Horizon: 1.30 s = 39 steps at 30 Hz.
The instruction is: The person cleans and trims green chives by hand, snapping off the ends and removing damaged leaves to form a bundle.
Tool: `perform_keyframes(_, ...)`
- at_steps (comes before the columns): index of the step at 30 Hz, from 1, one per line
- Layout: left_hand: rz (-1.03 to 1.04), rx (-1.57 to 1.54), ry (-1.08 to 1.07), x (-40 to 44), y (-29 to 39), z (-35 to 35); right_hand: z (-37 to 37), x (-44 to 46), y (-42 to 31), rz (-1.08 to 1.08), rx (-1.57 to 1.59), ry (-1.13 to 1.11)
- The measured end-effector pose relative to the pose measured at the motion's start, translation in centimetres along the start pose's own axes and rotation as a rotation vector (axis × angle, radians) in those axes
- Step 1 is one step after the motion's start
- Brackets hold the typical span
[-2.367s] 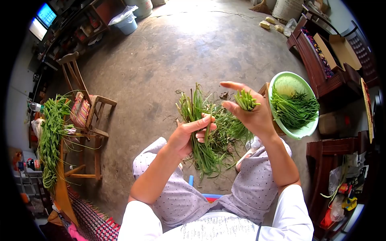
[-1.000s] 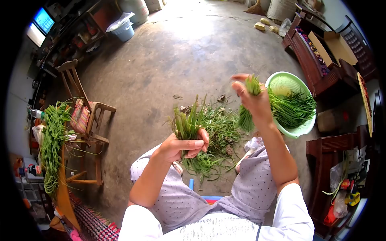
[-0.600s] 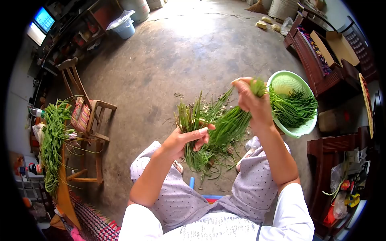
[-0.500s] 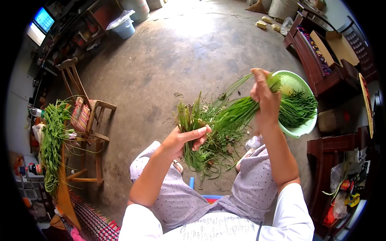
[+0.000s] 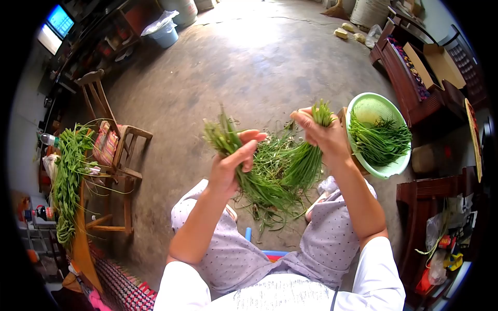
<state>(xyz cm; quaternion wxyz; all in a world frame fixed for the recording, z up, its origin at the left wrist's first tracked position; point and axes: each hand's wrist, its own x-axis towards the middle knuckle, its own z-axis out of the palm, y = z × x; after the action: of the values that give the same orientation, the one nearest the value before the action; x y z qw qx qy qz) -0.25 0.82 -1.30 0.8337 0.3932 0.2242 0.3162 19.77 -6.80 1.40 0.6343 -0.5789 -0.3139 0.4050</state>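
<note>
My left hand [image 5: 228, 168] is closed around a bunch of chives [image 5: 220, 137], their cut stem ends sticking up and the leaves hanging below. In my right hand [image 5: 327, 137] is a second bunch of chives [image 5: 303, 168], gripped near the stem ends, with the long leaves trailing down and inward. Both hands are above a loose pile of chive scraps [image 5: 270, 155] on the floor between my feet. To the right of my right hand, a light green colander [image 5: 369, 99] holds more chives [image 5: 383, 142].
On the left stands a wooden chair [image 5: 127, 142] beside a heap of leafy vine greens [image 5: 72, 171]. A lined blue bin [image 5: 163, 36] is at the back left. Dark wooden furniture [image 5: 399, 72] with an open cardboard box [image 5: 430, 67] lines the right side.
My right hand has moved left and slightly down with its bunch, away from the colander, and the leaves now hang steeper. My left hand has risen slightly and moved left with its bunch.
</note>
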Motion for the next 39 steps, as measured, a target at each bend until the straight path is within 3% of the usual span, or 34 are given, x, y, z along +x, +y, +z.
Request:
perform_keyframes(3,-0.018,0.264,0.077,-0.1,-0.4,1.5,1.2,-0.7,0.5,0.051,0.027,-0.155)
perform_keyframes(7,0.018,0.360,0.124,-0.1,-0.8,1.9,2.3,-1.3,0.6,0.082,0.007,-0.231)
perform_keyframes(9,0.098,0.419,0.160,-0.1,-0.9,1.8,2.9,-1.3,1.1,-0.190,-0.052,-0.290)
perform_keyframes(13,0.114,0.518,0.132,-0.2,-0.7,2.0,2.0,-1.7,0.7,-0.182,-0.279,-0.215)
perform_keyframes(19,0.071,0.446,0.135,-0.5,-0.6,2.3,0.6,-1.1,-0.7,-0.168,-0.246,-0.030)
perform_keyframes(23,0.025,0.324,0.102,-0.4,-0.7,2.3,0.7,-1.3,-1.4,-0.110,-0.099,-0.108)
perform_keyframes(25,0.014,0.310,0.086,-0.4,-0.8,2.3,1.3,-1.5,-0.4,-0.105,-0.041,-0.300)
perform_keyframes(31,-0.009,0.276,0.040,-0.4,-0.7,2.4,1.7,-1.6,-0.3,-0.035,0.070,-0.307)
perform_keyframes(39,-0.363,-0.038,-0.112,-0.3,0.1,1.8,1.2,-1.3,-0.1,-0.086,0.046,-0.346)
